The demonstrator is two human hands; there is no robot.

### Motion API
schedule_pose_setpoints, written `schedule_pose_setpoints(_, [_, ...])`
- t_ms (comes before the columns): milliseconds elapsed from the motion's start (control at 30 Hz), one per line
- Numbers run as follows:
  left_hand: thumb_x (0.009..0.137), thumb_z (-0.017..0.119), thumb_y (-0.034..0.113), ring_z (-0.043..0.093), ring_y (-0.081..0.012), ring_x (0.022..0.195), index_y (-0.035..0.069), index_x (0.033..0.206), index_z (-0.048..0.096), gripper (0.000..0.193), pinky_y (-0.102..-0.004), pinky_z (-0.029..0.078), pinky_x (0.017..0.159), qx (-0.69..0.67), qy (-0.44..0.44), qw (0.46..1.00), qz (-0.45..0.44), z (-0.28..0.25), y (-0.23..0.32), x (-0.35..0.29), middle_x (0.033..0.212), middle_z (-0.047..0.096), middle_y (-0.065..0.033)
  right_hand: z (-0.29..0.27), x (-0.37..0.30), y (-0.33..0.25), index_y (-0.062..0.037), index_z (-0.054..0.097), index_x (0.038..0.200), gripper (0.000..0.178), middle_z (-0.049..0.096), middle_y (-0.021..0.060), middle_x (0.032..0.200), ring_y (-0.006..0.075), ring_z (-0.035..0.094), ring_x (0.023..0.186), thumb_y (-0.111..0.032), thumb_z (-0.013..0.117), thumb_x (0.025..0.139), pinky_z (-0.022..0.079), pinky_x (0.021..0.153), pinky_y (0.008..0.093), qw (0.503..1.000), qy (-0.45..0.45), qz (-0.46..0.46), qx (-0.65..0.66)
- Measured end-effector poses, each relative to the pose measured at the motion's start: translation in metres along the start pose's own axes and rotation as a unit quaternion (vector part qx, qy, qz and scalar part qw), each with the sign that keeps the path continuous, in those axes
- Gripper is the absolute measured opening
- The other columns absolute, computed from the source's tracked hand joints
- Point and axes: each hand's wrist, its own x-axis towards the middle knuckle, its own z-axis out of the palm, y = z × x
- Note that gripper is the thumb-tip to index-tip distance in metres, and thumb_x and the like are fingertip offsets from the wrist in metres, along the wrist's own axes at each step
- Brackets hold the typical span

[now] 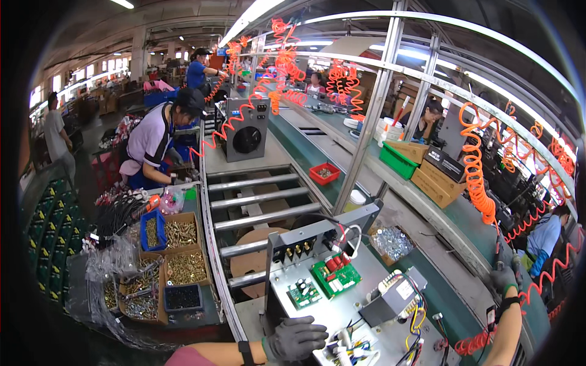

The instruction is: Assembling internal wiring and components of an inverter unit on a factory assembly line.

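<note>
My left hand (pixel 296 339), in a grey glove, hovers over or rests on the near left of an open metal chassis (pixel 287 274), fingers stretched out and holding nothing visible. Close by lies a bundle of white connectors and coloured wires (pixel 351 351). Two green circuit boards sit farther in, a smaller one (pixel 303 293) and a larger one with red parts (pixel 337 277). A grey transformer box (pixel 390 299) stands to their right. Off to the right, my gloved right hand (pixel 504 280) appears closed around a dark air screwdriver (pixel 499 255) hanging from an orange coiled hose.
Metal rollers (pixel 262 207) lead away to a grey cabinet with a fan (pixel 246 131). Boxes of brass screws (pixel 183 235) stand at left, a tray of washers (pixel 392 242) right of the chassis. A metal upright (pixel 370 116) rises nearby. A co-worker (pixel 160 137) bends over the left bench.
</note>
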Motion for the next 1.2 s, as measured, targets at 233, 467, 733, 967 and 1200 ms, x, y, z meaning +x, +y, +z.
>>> schedule_pose_setpoints(233, [0.076,0.061,0.009,0.060,-0.0264,0.115,0.011,0.107,0.065,0.031,-0.0451,0.042,0.107,-0.008,-0.030,0.998,-0.061,-0.028,0.024,0.016,0.113,0.064,-0.0072,-0.082,-0.217,0.042,-0.0080,0.057,0.090,0.025,0.045,-0.0008,0.059,0.0139,0.041,0.040,-0.030,0.061,0.079,0.038,0.039,0.0304,0.852,-0.069,0.116,0.505])
schedule_pose_setpoints(467, [0.097,0.058,0.025,0.068,-0.0179,0.084,0.002,0.110,0.060,0.027,-0.0287,0.057,0.070,-0.530,-0.074,0.701,-0.472,-0.080,0.132,0.023,0.095,0.067,-0.0110,-0.100,-0.488,0.057,-0.0035,0.051,0.118,0.042,0.060,0.0032,0.084,0.0083,0.059,0.069,0.001,0.060,0.077,0.047,0.056,0.0240,0.902,-0.049,-0.015,0.429])
schedule_pose_setpoints(733, [0.081,0.042,0.083,0.070,-0.0384,0.091,-0.001,0.137,0.045,0.100,-0.0432,0.062,0.072,-0.728,-0.526,-0.075,-0.434,-0.017,0.224,-0.006,0.113,0.065,-0.0282,-0.010,-0.580,0.052,-0.0119,0.056,0.112,0.037,0.063,0.0059,0.078,0.0236,0.064,0.073,-0.018,0.068,0.077,0.048,0.067,0.0325,0.880,-0.150,-0.449,-0.046])
schedule_pose_setpoints(967, [0.095,0.059,0.034,0.069,-0.0243,0.074,0.001,0.114,0.057,0.038,-0.0341,0.062,0.056,-0.642,-0.437,0.003,-0.630,-0.032,0.256,-0.092,0.095,0.065,-0.0103,0.108,-0.611,0.065,-0.0130,0.049,0.117,0.037,0.060,0.0021,0.091,0.0193,0.063,0.092,-0.018,0.057,0.081,0.043,0.094,0.0350,0.847,-0.126,-0.517,0.015])
schedule_pose_setpoints(1200, [0.076,0.074,0.016,0.060,-0.0151,0.062,0.002,0.095,0.058,0.029,-0.0297,0.050,0.054,-0.426,-0.460,0.482,-0.612,-0.018,0.220,-0.141,0.077,0.061,-0.0070,0.134,-0.635,0.096,-0.0114,0.059,0.113,0.040,0.065,0.0080,0.101,0.0268,0.065,0.092,-0.015,0.073,0.075,0.049,0.086,0.0398,0.939,0.048,-0.294,0.175])
